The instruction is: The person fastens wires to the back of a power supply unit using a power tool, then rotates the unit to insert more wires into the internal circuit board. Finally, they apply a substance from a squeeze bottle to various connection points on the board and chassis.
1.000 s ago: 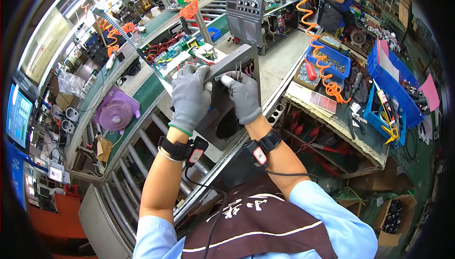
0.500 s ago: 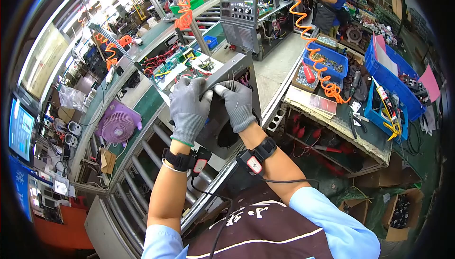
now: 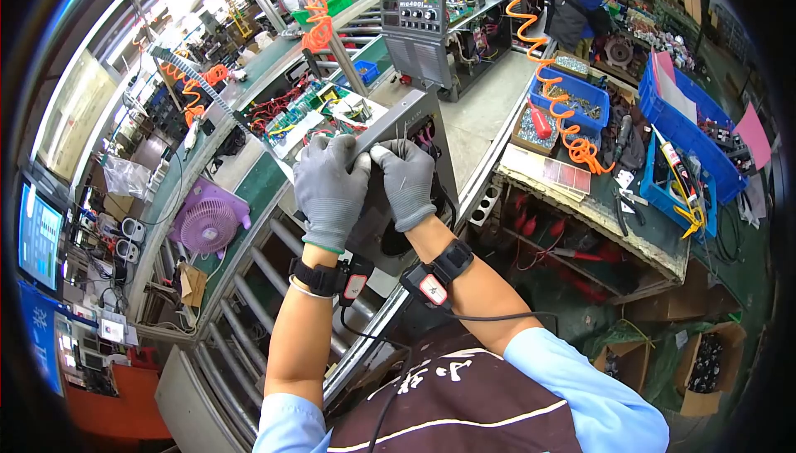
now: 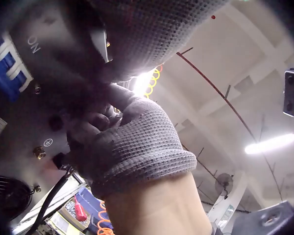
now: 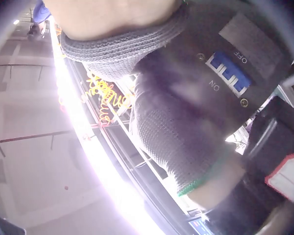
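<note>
A dark metal panel [image 3: 424, 108] stands tilted beside an open chassis with green boards and coloured wires [image 3: 319, 109]. My gloved left hand [image 3: 330, 192] grips its upper edge, fingers curled over the top. Close to it, my gloved right hand [image 3: 405, 183] has thumb and forefinger pinched at the panel's edge; whatever lies between the fingertips is hidden. Thin wire ends stick up there. The left wrist view shows the right hand [image 4: 132, 142] curled near the panel's earth mark [image 4: 48, 142]. In the right wrist view, a blue switch [image 5: 229, 73] sits on the panel.
Behind stands a welding machine [image 3: 419, 46]. On the right bench [image 3: 613, 221] are a blue screw bin [image 3: 572, 96], a red bottle and pliers. An orange coiled hose [image 3: 531, 26] hangs nearby. Rollers [image 3: 249, 304] and a purple fan [image 3: 207, 225] lie left.
The head view has shifted slightly. Both hands remain at the panel's upper edge; the small light piece seen earlier between them is out of sight, and my right fingers are drawn in against the edge.
</note>
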### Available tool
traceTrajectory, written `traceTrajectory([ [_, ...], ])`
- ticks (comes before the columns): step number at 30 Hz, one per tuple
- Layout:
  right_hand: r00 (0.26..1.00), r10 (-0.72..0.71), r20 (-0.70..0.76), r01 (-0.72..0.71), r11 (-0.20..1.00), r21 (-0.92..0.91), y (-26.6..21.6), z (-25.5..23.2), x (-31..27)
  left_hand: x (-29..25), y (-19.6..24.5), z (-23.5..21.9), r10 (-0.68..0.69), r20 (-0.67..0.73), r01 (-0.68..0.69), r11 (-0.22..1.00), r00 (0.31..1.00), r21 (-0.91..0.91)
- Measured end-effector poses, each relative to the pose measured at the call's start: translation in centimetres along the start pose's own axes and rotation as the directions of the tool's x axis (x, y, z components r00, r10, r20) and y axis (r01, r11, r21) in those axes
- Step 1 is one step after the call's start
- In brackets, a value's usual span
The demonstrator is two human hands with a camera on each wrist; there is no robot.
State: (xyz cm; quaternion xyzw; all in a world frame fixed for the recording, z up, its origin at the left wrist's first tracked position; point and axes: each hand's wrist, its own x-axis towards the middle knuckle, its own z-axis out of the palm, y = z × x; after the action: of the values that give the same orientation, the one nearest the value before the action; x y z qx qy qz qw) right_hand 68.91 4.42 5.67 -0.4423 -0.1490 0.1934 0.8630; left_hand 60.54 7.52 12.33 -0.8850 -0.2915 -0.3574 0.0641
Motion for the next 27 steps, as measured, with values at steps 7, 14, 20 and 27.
traceTrajectory([
  [7,0.999,0.004,-0.049,-0.006,0.999,-0.041,-0.9,0.2,-0.5,-0.1,0.0,0.1,0.002,-0.032,-0.002,1.000,0.999,-0.007],
  [14,0.967,-0.203,-0.157,0.124,0.906,-0.405,0.4,-1.7,0.7,0.1,0.1,0.3,0.018,-0.042,-0.017,1.000,0.999,0.017],
  [20,0.975,0.221,-0.028,-0.215,0.966,0.141,-0.6,-5.4,1.5,0.8,1.1,0.7,-0.076,-0.010,0.077,0.991,0.997,0.107],
  [27,0.924,0.381,-0.026,-0.380,0.924,0.037,-2.2,-16.5,4.1,0.5,-1.3,0.1,0.089,0.085,-0.076,0.987,0.992,-0.143],
])
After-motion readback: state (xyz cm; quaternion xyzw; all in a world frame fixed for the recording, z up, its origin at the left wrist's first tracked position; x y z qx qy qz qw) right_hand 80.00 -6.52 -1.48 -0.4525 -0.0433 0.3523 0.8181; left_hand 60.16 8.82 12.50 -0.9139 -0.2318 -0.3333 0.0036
